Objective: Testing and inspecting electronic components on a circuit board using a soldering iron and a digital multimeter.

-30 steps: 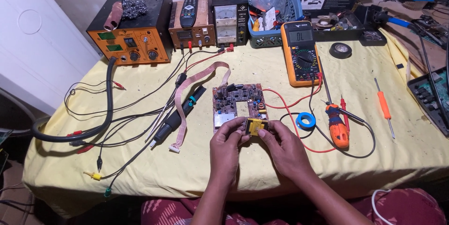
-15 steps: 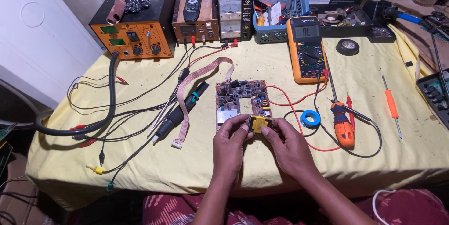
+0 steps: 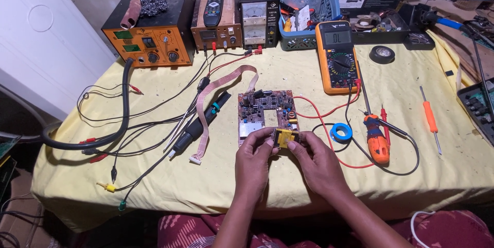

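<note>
A small yellow-taped transformer (image 3: 284, 137) is pinched between both hands, left hand (image 3: 253, 161) and right hand (image 3: 315, 159) each clamped on a side, just over the near edge of 1 brown circuit board (image 3: 266, 114) with a square cut-out. Beside it lie 1 blue tape ring (image 3: 341, 132), 2 orange-handled screwdrivers (image 3: 376, 144), 1 orange multimeter (image 3: 337, 57) and a yellow cloth (image 3: 216, 186).

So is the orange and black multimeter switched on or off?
On. The orange and black multimeter lies flat on the yellow tablecloth, and its grey display shows dark characters.
</note>
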